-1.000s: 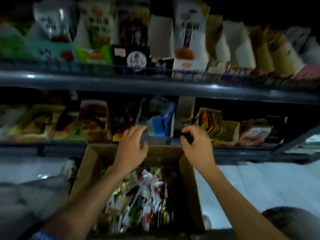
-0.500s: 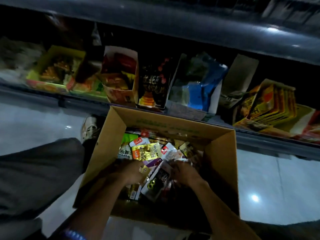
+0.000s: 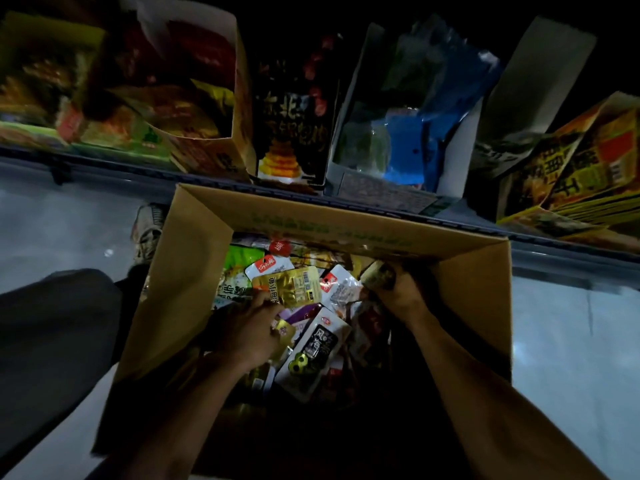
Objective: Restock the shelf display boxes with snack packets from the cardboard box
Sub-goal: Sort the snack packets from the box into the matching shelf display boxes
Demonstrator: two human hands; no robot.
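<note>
The snack packets point(image 3: 298, 306) are heaped loosely inside the open cardboard box point(image 3: 478, 299), which is set on the floor just in front of the shelf display boxes point(image 3: 391, 133). A gold packet point(image 3: 289, 285) is lying on top of the heap, long axis left to right, touching the left hand point(image 3: 247, 329) on its far side. That hand's fingers are curled down among the packets; a firm grip cannot be confirmed. A small dark packet point(image 3: 379, 273) is clamped in the right hand point(image 3: 403, 292), the nearer to the shelf.
</note>
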